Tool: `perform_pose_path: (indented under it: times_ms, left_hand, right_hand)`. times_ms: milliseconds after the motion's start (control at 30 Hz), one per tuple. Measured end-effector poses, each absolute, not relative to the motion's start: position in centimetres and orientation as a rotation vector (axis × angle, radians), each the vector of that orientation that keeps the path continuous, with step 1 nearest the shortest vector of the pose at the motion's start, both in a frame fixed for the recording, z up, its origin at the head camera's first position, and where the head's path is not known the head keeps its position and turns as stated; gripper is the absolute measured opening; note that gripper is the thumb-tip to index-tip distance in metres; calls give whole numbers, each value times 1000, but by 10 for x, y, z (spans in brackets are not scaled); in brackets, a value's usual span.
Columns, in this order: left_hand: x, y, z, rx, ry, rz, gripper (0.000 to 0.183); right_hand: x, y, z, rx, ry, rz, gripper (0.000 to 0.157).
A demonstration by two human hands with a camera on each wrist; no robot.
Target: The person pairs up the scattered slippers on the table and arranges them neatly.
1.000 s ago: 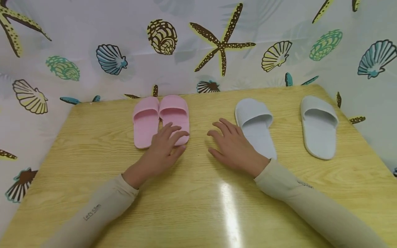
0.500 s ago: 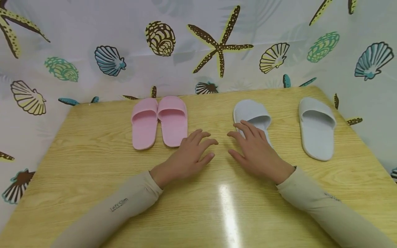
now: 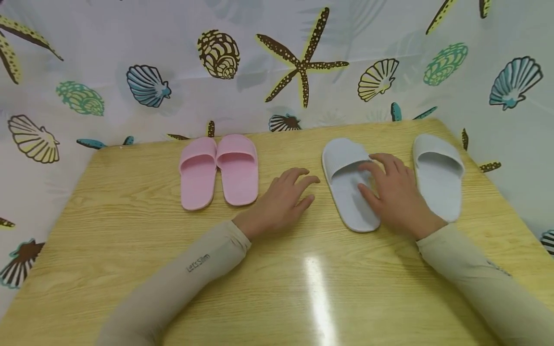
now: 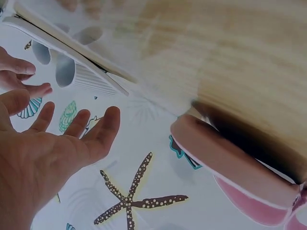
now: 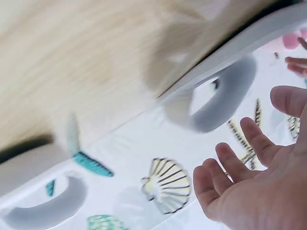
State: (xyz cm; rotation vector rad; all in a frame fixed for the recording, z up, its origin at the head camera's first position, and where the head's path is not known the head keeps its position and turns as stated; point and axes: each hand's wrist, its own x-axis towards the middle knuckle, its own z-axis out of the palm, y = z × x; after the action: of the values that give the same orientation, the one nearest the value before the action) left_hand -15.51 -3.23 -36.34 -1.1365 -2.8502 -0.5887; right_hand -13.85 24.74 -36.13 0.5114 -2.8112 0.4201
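Two pink slippers, the left one (image 3: 197, 187) and the right one (image 3: 239, 182), lie side by side on the wooden table. To the right are two white slippers, a nearer-to-middle one (image 3: 352, 202) and an outer one (image 3: 439, 192), with a gap between them. My left hand (image 3: 277, 206) hovers between the pink pair and the white pair, fingers loosely bent and holding nothing. Over the right side of the inner white slipper is my right hand (image 3: 396, 197), also holding nothing, its fingers relaxed. Part of the outer white slipper is hidden behind that hand.
The wooden table (image 3: 268, 298) fills the lower view. A white cloth (image 3: 242, 105) printed with shells and starfish stands behind it and along both sides.
Both hands have moved to the right. The left hand has left the pink slippers, and the right hand has passed across the inner white slipper. The slippers stay where they were.
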Motion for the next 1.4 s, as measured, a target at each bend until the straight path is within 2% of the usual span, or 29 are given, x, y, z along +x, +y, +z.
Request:
perform_pose_path:
  times_ms: [167,400,667,1033,1400]
  left_hand:
    - [-166,-22,-362,-1131,-2865,-607,41]
    - [-172,-8,-362,-1183,-2794,-348,41]
    - [-186,13,-361,-1141,-2788,-400,41]
    - [-200,38,-362,-1152,-2800,-375,46]
    - [-216,55,-359,-1112,-2852,-213,55]
  right_hand:
    - [-147,284,-358,361,-2840,466,41]
    - [-157,332,-359,185,-2808,455,42]
    - [-179,373,-360,-3,-2935,472,58]
    - [-203,395,-367,56,-3026,427,66]
    - [-217,405,-367,160,-3160,346,62]
